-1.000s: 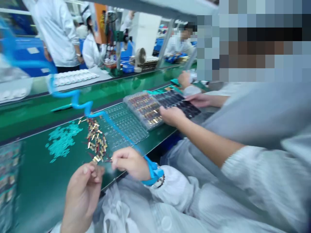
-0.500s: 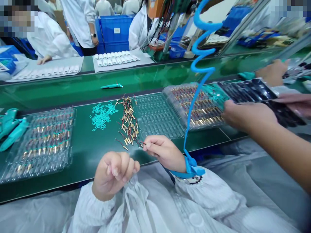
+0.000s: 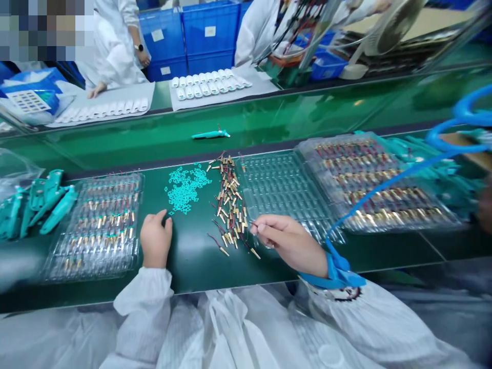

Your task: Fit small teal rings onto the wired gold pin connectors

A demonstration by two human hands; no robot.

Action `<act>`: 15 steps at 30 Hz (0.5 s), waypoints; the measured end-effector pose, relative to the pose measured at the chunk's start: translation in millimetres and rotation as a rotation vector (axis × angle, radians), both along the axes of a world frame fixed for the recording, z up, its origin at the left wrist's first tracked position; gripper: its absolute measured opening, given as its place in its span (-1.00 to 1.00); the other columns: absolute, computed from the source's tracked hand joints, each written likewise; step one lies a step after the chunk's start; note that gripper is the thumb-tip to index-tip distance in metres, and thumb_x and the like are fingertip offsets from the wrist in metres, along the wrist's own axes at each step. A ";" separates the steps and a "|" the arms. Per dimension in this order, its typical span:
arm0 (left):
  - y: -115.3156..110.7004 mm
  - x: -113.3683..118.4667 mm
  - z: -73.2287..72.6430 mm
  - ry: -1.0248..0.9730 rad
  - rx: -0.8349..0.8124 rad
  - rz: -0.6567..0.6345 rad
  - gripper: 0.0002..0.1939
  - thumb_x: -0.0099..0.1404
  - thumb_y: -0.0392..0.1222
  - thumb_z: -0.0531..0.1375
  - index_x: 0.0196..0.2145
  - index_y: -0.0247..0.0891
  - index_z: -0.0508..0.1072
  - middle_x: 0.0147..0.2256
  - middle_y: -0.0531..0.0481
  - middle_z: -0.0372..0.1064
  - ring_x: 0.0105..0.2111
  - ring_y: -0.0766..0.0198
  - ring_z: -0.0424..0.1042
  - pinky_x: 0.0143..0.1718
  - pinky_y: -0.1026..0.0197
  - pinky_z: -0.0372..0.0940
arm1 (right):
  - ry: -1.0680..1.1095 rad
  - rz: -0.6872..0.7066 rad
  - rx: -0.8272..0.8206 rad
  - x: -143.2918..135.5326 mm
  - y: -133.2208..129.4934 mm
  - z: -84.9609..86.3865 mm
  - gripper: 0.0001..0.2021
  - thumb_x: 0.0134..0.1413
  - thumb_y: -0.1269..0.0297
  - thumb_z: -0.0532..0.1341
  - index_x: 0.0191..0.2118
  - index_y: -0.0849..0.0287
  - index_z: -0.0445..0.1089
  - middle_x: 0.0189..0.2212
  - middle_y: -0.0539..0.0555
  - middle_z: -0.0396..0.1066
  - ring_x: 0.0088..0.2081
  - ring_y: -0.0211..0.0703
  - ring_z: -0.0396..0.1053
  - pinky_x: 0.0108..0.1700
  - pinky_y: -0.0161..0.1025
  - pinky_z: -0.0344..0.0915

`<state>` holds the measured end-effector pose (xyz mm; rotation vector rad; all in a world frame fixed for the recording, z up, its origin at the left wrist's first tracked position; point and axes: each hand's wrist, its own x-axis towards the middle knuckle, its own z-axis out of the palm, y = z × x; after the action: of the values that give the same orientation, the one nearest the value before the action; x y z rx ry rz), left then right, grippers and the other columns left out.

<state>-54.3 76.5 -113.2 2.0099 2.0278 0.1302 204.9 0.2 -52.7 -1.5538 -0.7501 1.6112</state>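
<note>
My left hand (image 3: 156,240) hovers beside the loose pile of teal diamond-shaped rings (image 3: 184,189). Its thumb and index finger are slightly apart, the other fingers curled, and no object shows between them. My right hand (image 3: 290,243) pinches a small wired brass cylinder (image 3: 253,226), mostly covered by the fingertips. To its left lies a heap of brass cylinders with red and dark wires (image 3: 230,200). Partly under that hand is a clear plastic tray (image 3: 284,179) with rows of slots. A blue coiled cord is fastened to my right wrist by a blue strap (image 3: 338,274).
A clear tray of wired cylinders (image 3: 96,225) lies at left, beside teal casings (image 3: 46,200). Further right stands a filled tray stack (image 3: 369,179) with more teal parts behind. One teal casing (image 3: 210,134) rests beyond the piles. Across the line, people work near white parts (image 3: 207,84).
My left hand has moved forward and left to the teal rings, its fingers loosening. My right hand keeps its pinch near the heap. The camera view has shifted; the neighbour's hands have left view.
</note>
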 end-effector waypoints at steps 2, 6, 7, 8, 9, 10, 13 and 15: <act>6.2 3.3 -4.1 0.051 -0.010 -0.018 -0.61 0.17 -0.13 -0.01 -0.12 -0.33 0.41 -0.33 -0.16 0.33 -0.29 0.15 0.33 -0.25 0.18 0.21 | 0.006 0.020 0.000 1.5 2.4 -2.6 -0.77 -0.19 0.14 0.19 -0.54 0.24 0.32 -0.72 -0.07 0.09 -0.64 -0.39 -0.01 -0.57 -0.33 -0.13; 10.6 8.0 -0.8 0.112 -0.051 -0.071 -0.64 0.18 -0.16 -0.02 -0.18 -0.31 0.46 -0.34 -0.16 0.34 -0.30 0.16 0.35 -0.29 0.20 0.21 | 0.013 0.044 -0.006 4.0 2.2 -7.8 -0.77 -0.17 0.14 0.18 -0.53 0.25 0.32 -0.73 -0.09 0.08 -0.64 -0.40 -0.02 -0.57 -0.33 -0.13; 10.8 8.7 0.7 0.124 -0.060 -0.087 -0.64 0.19 -0.17 -0.03 -0.19 -0.30 0.47 -0.33 -0.16 0.35 -0.30 0.16 0.35 -0.29 0.21 0.21 | 0.014 0.050 -0.006 4.1 1.7 -9.1 -0.77 -0.17 0.14 0.18 -0.52 0.25 0.33 -0.73 -0.10 0.07 -0.64 -0.40 -0.03 -0.57 -0.33 -0.14; 10.9 9.3 2.0 0.137 -0.068 -0.103 -0.65 0.19 -0.18 -0.03 -0.21 -0.30 0.48 -0.33 -0.15 0.36 -0.29 0.17 0.35 -0.29 0.21 0.21 | 0.016 0.059 -0.005 3.9 1.1 -10.3 -0.76 -0.16 0.14 0.17 -0.52 0.25 0.33 -0.74 -0.10 0.06 -0.64 -0.40 -0.04 -0.57 -0.33 -0.14; 11.1 9.9 3.1 0.152 -0.075 -0.121 -0.65 0.19 -0.19 -0.04 -0.21 -0.29 0.48 -0.32 -0.14 0.37 -0.28 0.17 0.35 -0.28 0.21 0.21 | 0.020 0.069 -0.004 3.4 0.5 -11.4 -0.77 -0.15 0.15 0.16 -0.52 0.26 0.33 -0.74 -0.10 0.06 -0.64 -0.40 -0.04 -0.57 -0.33 -0.14; 11.3 10.4 4.1 0.170 -0.083 -0.140 -0.66 0.20 -0.20 -0.04 -0.22 -0.29 0.48 -0.32 -0.14 0.37 -0.27 0.17 0.36 -0.26 0.21 0.21 | 0.027 0.079 -0.003 2.6 -0.2 -12.5 -0.77 -0.15 0.16 0.16 -0.52 0.26 0.33 -0.74 -0.10 0.05 -0.64 -0.40 -0.04 -0.57 -0.33 -0.15; 13.2 12.8 7.2 0.235 -0.115 -0.206 -0.65 0.20 -0.21 -0.06 -0.22 -0.29 0.47 -0.30 -0.15 0.39 -0.25 0.14 0.36 -0.23 0.19 0.20 | 0.053 0.104 -0.006 0.4 -2.9 -15.0 -0.79 -0.15 0.19 0.15 -0.53 0.27 0.32 -0.71 -0.09 0.08 -0.64 -0.41 -0.04 -0.56 -0.34 -0.14; 15.6 16.1 10.2 0.284 -0.146 -0.252 -0.65 0.21 -0.22 -0.07 -0.24 -0.31 0.47 -0.30 -0.19 0.40 -0.26 0.11 0.37 -0.26 0.17 0.21 | 0.056 0.114 -0.014 -0.3 -5.3 -16.4 -0.80 -0.15 0.21 0.14 -0.54 0.28 0.32 -0.70 -0.08 0.10 -0.64 -0.42 -0.02 -0.56 -0.35 -0.12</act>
<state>-38.2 92.1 -103.0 2.2703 1.8491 -0.3636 204.6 -5.2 -69.0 -1.4927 -0.8111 1.7383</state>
